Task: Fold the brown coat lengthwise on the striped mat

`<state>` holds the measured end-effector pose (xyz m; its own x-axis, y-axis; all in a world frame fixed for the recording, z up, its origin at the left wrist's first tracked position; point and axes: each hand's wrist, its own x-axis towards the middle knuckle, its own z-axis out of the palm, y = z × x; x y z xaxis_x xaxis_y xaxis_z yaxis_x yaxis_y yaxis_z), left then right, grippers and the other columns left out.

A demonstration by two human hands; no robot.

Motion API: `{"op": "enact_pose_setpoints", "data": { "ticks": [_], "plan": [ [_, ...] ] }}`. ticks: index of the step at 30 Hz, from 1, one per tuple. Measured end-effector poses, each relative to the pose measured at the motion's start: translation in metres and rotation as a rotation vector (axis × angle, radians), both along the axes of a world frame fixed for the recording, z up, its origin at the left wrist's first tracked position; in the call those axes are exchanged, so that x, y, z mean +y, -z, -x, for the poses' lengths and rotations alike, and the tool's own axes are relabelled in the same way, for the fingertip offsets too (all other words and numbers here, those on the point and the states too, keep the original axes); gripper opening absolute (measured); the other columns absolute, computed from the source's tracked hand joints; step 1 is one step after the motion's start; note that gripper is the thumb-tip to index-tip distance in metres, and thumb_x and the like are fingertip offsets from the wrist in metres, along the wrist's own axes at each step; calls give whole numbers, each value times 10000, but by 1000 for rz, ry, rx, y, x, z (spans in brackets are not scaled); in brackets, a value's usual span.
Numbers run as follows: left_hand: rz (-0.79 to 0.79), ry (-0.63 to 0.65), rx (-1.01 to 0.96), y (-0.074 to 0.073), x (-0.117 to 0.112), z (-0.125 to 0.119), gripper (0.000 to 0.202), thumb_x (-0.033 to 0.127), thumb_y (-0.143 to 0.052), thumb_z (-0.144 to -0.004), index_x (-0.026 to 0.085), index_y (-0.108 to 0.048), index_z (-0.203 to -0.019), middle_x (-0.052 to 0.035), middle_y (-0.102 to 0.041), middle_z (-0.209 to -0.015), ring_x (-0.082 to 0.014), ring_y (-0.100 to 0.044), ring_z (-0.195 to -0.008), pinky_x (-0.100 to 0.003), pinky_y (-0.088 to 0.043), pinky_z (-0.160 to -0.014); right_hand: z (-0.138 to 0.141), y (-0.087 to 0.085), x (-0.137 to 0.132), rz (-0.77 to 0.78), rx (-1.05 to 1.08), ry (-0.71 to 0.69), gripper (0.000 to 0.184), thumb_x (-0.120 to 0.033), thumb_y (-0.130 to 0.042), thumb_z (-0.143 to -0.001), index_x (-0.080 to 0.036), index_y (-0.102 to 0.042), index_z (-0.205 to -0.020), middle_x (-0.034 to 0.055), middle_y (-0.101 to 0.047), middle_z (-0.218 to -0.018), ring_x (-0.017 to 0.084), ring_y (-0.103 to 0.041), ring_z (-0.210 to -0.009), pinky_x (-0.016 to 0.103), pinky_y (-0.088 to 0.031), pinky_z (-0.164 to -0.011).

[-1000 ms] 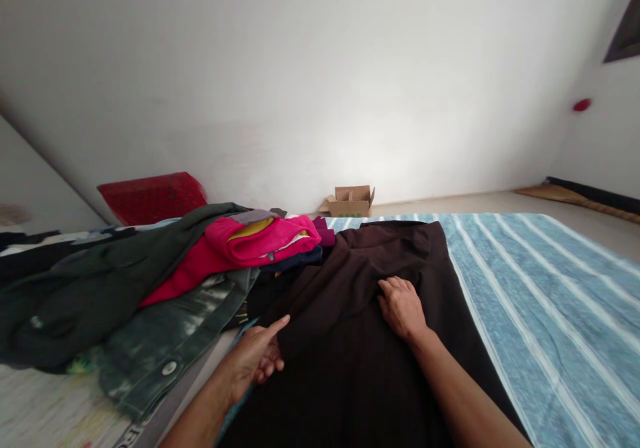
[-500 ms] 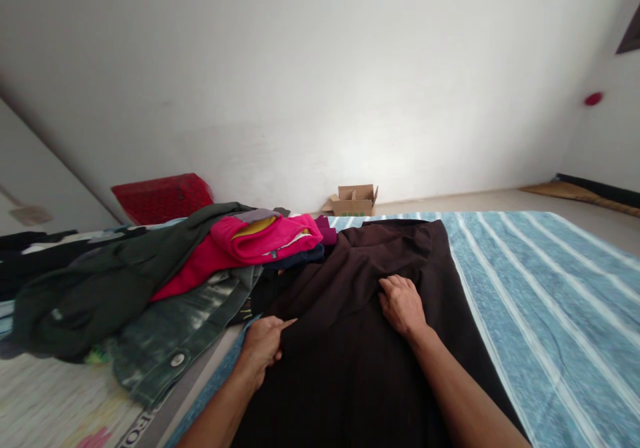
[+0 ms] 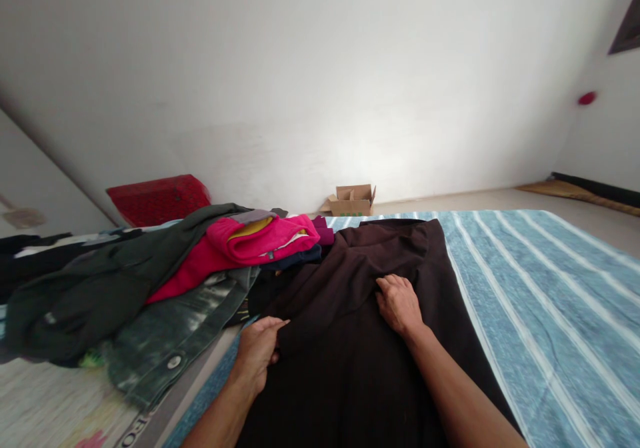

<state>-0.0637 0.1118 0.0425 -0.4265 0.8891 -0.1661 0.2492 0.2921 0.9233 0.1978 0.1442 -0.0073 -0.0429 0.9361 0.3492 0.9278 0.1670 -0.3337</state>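
Plain white wall (image 3: 310, 88) behind, meeting a pale floor strip at far edge; bed below, filling the lower view.

Far left: red crate (image 3: 157, 198) against the wall, behind the clothes. Dark green garment (image 3: 90, 288) heaped along the left side of the bed, running off the left edge of view. Pink garment (image 3: 250, 245) lying on top of the heap, a yellow piece tucked inside its fold. Faded denim piece (image 3: 170, 331) with a metal button below it, hanging toward the near left edge. Pale printed sheet (image 3: 50, 408) showing bare at bottom left.

Centre: left hand (image 3: 257, 351) closed in a pinch on the left edge of the dark brown garment (image 3: 350, 368), thumb on top, fingers curled beneath the cloth. Dark brown garment spread flat along the middle of the bed, its far end bunched in folds just beside the pink garment, its left border touching the heap, its right border straight and clear. Cardboard box (image 3: 353, 200) on the floor by the wall, beyond the head of the bed, flaps up.

Right of centre: right hand (image 3: 400, 305) palm down on the dark brown garment, fingers bent and pressing into a fold; whether cloth gripped, cannot tell.

Right: blue striped bedcover (image 3: 540, 301), bare from the garment's right border to the bed's right edge. Small red knob (image 3: 587, 98) on the right-hand wall. Brown mat (image 3: 575, 191) along the floor at far right.
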Motion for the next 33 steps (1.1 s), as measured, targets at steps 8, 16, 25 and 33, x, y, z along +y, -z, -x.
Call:
{"op": "enact_pose_setpoints", "data": {
  "ticks": [8,16,25,33],
  "plan": [
    [-113,54,-287,-32,9,5,249,160,-707,-510,168,-495,-640,103,-388,-401,-23,-309,-314,-118,-156,-321,0,3,2,-14,5,1,206,-214,-463,-833,-209,-610,-978,56,-614,-968,192,-495,-984,298,-277,-886],
    [-207,-142,-534,-60,44,37,146,40,-607,-622,146,-516,-666,81,-447,-478,-22,-401,-348,-105,-258,-336,-1,2,1,-5,23,-2,238,-208,-474,-823,-202,-613,-1016,54,-616,-995,195,-494,-1007,296,-272,-906],
    [-213,-152,84,-26,42,34,440,234,-790,-518,158,-598,-906,-40,-670,-794,-179,-635,-717,-226,-465,-571,-1,3,1,-7,30,1,245,-192,-466,-823,-208,-617,-1016,56,-622,-997,196,-495,-1012,297,-275,-910],
    [136,-10,-407,-32,61,33,181,152,-731,-597,125,-633,-746,-50,-679,-626,-203,-646,-555,-291,-520,-537,-1,1,1,-9,44,-2,278,-187,-454,-827,-212,-607,-1058,58,-623,-1030,196,-496,-1018,298,-280,-913]
  ]
}}
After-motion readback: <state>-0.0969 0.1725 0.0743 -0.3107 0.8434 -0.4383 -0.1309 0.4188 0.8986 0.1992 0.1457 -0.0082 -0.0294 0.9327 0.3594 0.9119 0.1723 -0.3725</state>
